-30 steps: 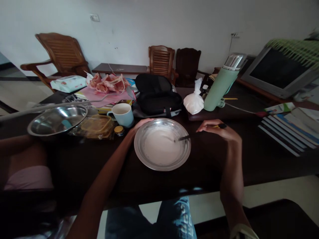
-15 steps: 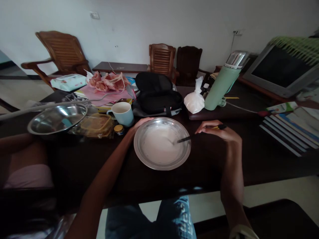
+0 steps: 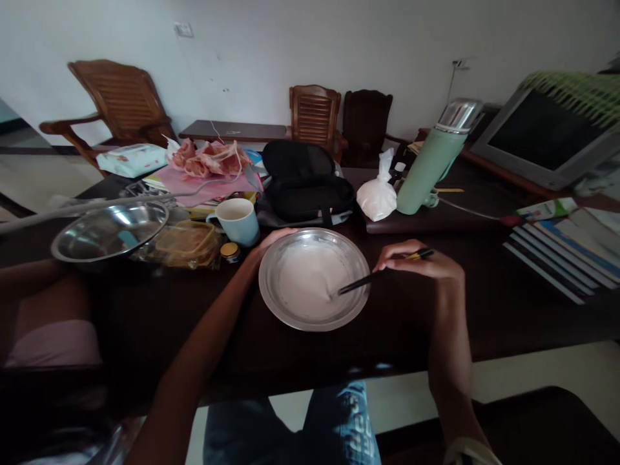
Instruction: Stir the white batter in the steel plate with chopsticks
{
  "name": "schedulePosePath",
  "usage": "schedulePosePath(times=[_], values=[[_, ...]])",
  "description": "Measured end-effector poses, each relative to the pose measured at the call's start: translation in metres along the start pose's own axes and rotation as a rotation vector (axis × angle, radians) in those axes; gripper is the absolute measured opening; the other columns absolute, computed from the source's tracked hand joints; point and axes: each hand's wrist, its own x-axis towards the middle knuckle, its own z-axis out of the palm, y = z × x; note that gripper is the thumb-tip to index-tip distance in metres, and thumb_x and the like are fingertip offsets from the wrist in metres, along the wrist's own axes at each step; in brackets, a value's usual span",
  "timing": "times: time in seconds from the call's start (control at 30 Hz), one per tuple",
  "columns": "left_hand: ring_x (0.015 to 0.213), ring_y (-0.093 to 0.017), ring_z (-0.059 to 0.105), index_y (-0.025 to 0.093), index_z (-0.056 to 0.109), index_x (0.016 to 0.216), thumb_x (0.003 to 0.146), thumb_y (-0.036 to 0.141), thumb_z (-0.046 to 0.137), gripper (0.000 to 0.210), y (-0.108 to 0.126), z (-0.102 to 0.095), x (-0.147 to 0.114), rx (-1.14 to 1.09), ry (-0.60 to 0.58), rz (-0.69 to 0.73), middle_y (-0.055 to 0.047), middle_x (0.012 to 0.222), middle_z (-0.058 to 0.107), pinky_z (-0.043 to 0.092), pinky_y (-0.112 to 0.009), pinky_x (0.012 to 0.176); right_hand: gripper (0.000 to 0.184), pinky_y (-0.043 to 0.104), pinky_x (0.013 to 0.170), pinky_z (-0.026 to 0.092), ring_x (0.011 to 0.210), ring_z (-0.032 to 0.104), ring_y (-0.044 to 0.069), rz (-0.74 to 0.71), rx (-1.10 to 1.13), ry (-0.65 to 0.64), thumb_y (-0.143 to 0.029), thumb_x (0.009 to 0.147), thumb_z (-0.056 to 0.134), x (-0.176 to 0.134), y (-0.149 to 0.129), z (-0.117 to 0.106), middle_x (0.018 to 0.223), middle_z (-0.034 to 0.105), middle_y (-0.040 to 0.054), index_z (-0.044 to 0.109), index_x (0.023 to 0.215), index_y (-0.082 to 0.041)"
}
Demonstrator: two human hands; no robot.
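Note:
A wide metal bowl (image 3: 277, 310) stands on the dark table in front of me, holding a pale, milky liquid (image 3: 307, 274). My left hand (image 3: 271, 242) grips its far left rim, with the fingers partly hidden behind the edge. On the right side, my right hand (image 3: 411, 258) is closed around black chopsticks (image 3: 359, 283) with a yellow band near the upper end. Their tips dip into the liquid right of centre, where the surface swirls. The hand itself is just outside the rim. A knotted bag of white powder (image 3: 376, 199) sits beyond the bowl.
Left of the bowl are a light blue mug (image 3: 238, 223), a small yellow-lidded jar (image 3: 230, 252), wrapped food containers (image 3: 186, 244) and another metal basin (image 3: 65, 250). Behind lies an open black case (image 3: 310, 194). A green thermos (image 3: 431, 171) and stacked books (image 3: 557, 258) are rightward. Someone's arm (image 3: 36, 281) is at far left.
My right hand has moved slightly left and down, shifting the chopstick tips toward the near side of the liquid. My left hand stays on the rim.

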Motion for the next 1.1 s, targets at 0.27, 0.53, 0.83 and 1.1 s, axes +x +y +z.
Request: schedulePosePath(times=[0.27,0.53,0.83,1.1], values=[[0.065,-0.018,0.065,0.016,0.069,0.107,0.087,0.019,0.047,0.03,0.003,0.007,-0.005,0.0,0.039,0.001,-0.001,0.069,0.072,0.05,-0.028,0.067,0.018,0.03,0.078,0.046,0.088,0.061,0.017,-0.035,0.007,0.21,-0.032,0.088,0.055,0.019,0.005,0.016,0.094,0.069,0.0039,0.066,0.095,-0.02],[0.061,-0.018,0.063,0.018,0.071,0.105,0.088,0.021,0.047,0.029,0.006,0.01,-0.011,0.002,0.037,-0.027,-0.002,0.068,0.072,0.048,-0.029,0.067,0.021,0.03,0.077,0.047,0.087,0.065,0.019,-0.009,0.192,-0.006,-0.036,0.084,0.059,0.025,0.0,0.022,0.087,0.071,0.0049,0.069,0.085,-0.017],[0.06,-0.017,0.064,0.015,0.071,0.102,0.086,0.022,0.053,0.025,0.005,0.01,-0.01,-0.01,0.036,-0.017,-0.001,0.066,0.071,0.049,-0.028,0.066,0.022,0.029,0.068,0.048,0.07,0.063,0.017,0.05,0.172,0.121,-0.036,0.083,0.06,0.001,0.005,-0.002,0.08,0.071,0.0056,0.07,0.081,-0.016],[0.058,-0.016,0.062,0.015,0.071,0.097,0.084,0.023,0.056,0.022,0.007,0.012,-0.012,-0.001,0.013,0.019,0.0,0.064,0.07,0.048,-0.027,0.065,0.02,0.03,0.079,0.047,0.089,0.063,0.018,-0.039,0.08,0.233,-0.033,0.088,0.054,0.022,-0.002,0.023,0.093,0.071,0.0045,0.069,0.092,-0.02]])
